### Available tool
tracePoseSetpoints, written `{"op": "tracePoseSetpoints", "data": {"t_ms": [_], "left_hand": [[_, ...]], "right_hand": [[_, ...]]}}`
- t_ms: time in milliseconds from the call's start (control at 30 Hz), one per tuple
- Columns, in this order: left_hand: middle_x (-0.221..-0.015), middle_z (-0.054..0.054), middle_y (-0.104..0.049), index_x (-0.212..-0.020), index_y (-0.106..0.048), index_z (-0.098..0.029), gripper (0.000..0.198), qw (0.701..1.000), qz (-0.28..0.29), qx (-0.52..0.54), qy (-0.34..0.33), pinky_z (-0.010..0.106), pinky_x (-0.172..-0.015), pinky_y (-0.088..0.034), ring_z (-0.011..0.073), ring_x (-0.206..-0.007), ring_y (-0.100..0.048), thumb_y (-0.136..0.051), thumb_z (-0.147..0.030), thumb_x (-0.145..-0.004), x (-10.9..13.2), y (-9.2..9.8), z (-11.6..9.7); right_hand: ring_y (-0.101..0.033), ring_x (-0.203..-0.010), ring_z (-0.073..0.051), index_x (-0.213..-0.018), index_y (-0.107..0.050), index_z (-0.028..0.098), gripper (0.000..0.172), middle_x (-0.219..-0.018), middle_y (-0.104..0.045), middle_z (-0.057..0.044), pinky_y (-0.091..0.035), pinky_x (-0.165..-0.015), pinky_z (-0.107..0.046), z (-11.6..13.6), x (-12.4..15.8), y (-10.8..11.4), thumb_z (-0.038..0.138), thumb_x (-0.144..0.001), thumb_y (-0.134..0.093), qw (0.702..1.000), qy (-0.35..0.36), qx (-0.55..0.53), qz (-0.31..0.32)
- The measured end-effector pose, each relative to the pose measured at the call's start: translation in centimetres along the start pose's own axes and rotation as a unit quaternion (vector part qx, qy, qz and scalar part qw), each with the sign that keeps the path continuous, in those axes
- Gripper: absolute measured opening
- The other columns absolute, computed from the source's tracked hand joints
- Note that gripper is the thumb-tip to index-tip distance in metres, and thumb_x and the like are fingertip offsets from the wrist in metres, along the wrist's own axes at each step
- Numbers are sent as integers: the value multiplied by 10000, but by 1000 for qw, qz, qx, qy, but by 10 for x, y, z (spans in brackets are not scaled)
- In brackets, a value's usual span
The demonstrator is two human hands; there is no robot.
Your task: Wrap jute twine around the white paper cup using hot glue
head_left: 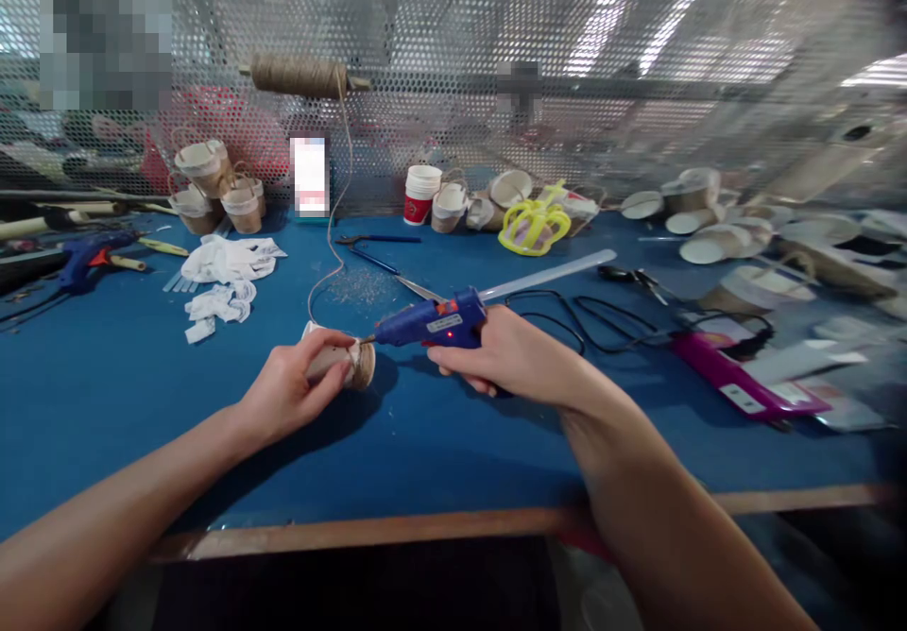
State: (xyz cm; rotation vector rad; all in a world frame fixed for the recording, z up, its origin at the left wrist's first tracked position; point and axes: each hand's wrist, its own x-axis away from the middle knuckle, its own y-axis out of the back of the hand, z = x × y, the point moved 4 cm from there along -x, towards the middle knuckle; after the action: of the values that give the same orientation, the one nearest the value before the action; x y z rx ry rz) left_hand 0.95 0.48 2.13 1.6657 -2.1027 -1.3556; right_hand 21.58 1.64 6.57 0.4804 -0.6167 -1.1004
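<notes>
My left hand (294, 381) is closed round a small paper cup (324, 365) lying on its side, with twine wound about its right end. A strand of twine (331, 234) runs up from the cup to a spool (299, 76). My right hand (510, 352) grips a blue glue gun (425, 321), its nozzle at the twine-wrapped part of the cup near my left fingertips. From the gun's rear sticks a long clear glue stick (549, 274).
Behind are scissors (418, 288), pliers (379, 238), a red-and-white cup stack (423, 195), a yellow crown-shaped piece (533, 225) and a phone (310, 178). White cloth (231, 260) and another blue glue gun (89, 255) lie left; a magenta power strip (744, 381) lies right.
</notes>
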Motion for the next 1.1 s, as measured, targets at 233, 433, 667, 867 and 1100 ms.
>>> {"op": "tracePoseSetpoints", "data": {"t_ms": [233,433,667,867,1100], "left_hand": [[-777,25,-676,-991,-555,-159,192,1000,0,10,8,182,-488,-417,94,-516,-566,-476,-238,-835,0,0,0],[-760,24,-675,-986,-558,-152,193,1000,-5,1,3,181,-487,-423,93,-515,-568,-474,-225,-829,-1,2,-3],[-795,37,-683,-1003,-555,-157,206,1000,0,-13,0,200,-522,-451,114,-571,-608,-466,-231,-833,0,2,-4],[-841,45,-685,-1006,-553,-158,201,1000,-2,-10,-1,205,-555,-458,124,-625,-629,-471,-222,-834,-1,2,-4],[-876,56,-689,-1017,-548,-161,216,1000,4,-10,3,228,-581,-466,140,-649,-636,-460,-255,-844,1,1,-2]], "right_hand": [[-447,-355,-63,-550,-572,141,307,-392,-498,15,-358,-370,-186,0,0,0,392,-728,-568,1000,-6,18,-9],[-455,-358,-65,-549,-573,137,323,-396,-507,9,-363,-376,-188,-2,0,0,405,-728,-566,999,-19,33,-11],[-440,-348,-61,-545,-544,151,276,-385,-491,24,-365,-377,-187,2,1,0,358,-725,-575,1000,4,14,-9],[-448,-352,-68,-545,-559,150,301,-389,-501,15,-359,-370,-192,0,1,-1,395,-719,-577,1000,-9,26,-9],[-452,-354,-68,-521,-558,149,304,-381,-503,17,-373,-390,-192,2,2,0,375,-723,-572,999,-8,36,-3]]}}
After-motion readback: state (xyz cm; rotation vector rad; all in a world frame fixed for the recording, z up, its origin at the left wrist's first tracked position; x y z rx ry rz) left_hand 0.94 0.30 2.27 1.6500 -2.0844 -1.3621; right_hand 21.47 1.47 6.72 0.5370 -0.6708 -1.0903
